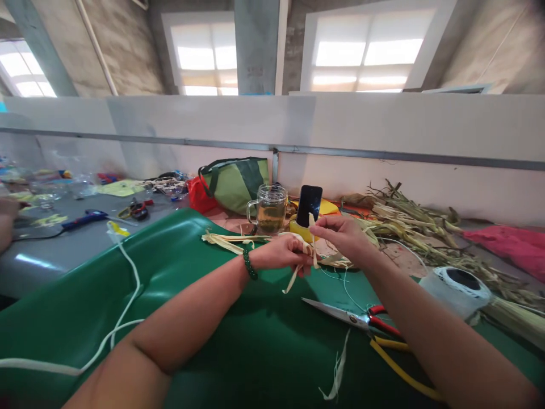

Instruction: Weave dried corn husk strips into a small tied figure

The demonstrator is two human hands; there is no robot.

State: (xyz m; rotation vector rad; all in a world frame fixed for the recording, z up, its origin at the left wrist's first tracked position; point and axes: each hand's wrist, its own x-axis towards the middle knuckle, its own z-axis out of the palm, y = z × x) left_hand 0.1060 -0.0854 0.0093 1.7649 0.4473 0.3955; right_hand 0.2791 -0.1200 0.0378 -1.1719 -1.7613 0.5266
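My left hand (286, 253), a dark green bead bracelet on its wrist, is closed round pale corn husk strips (223, 242). Their ends stick out to the left of the wrist and hang below the fingers. Close by on the right, my right hand (340, 234) pinches the upper end of a narrow husk strip (314, 244) between thumb and fingers. Both hands are above the green mat (255, 335). Under my right forearm lie scissors (340, 312) with red handles, blades apart. A torn husk scrap (339, 372) rests nearer to me.
Behind the hands stand a glass mug (272, 209) of amber liquid and a phone (309, 204). At right are a thread spool (457, 289) and dry husks (409, 216). A white cord (131, 278) crosses the mat; another person's hand (6, 218) shows far left, near a glue gun (87, 220).
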